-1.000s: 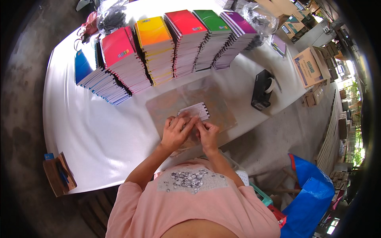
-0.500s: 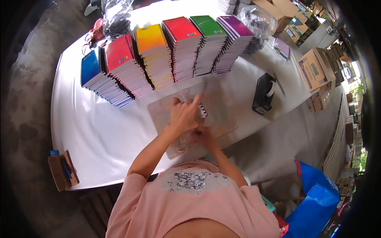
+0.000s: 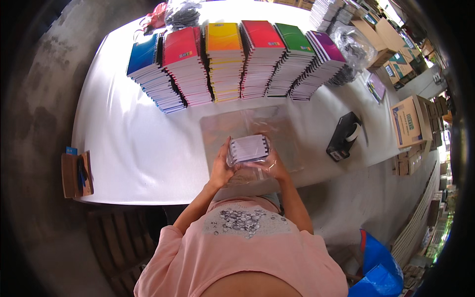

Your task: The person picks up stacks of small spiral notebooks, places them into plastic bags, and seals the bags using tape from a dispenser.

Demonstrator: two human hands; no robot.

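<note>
Here, small stack of spiral notebooks (image 3: pixel 249 148) in clear plastic wrap, lifted above near worktop (image 3: pixel 128 148) edge. Left hand (image 3: pixel 221 168) and right hand (image 3: pixel 272 166) fingers curled round sides. Probably light, stiff; slippery film, so best gripped at edges.

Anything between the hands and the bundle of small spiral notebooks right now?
Nothing visible. The left hand and right hand both grip the notebook bundle directly, through its clear plastic wrap, above the clear bags lying on the white table.
</note>
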